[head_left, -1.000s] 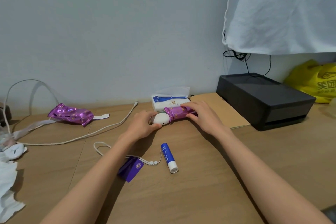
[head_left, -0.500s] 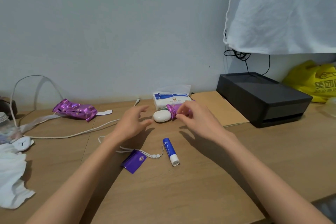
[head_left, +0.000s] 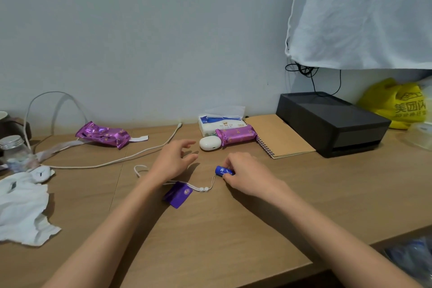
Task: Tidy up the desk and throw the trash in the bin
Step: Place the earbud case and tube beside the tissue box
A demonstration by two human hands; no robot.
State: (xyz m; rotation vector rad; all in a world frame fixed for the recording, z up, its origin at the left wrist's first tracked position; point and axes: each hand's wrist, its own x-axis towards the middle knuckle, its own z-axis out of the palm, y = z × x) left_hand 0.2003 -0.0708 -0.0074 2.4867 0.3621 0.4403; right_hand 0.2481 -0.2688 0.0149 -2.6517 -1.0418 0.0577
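Observation:
My right hand curls over the blue lip-balm stick on the wooden desk and grips it; only the stick's blue end shows. My left hand hovers open just left of it, fingers spread, holding nothing. A purple snack packet lies against the tissue pack, beside a white earbud case. An empty purple wrapper lies far left. A purple tag on a white cord lies under my left wrist.
Crumpled white tissue sits at the left edge with a small jar. A white cable crosses the desk. A kraft notebook, black box and yellow bag stand at the right.
My right hand left the purple snack packet by the tissue pack and came down onto the lip-balm stick. My left hand drew back from the earbud case and opened.

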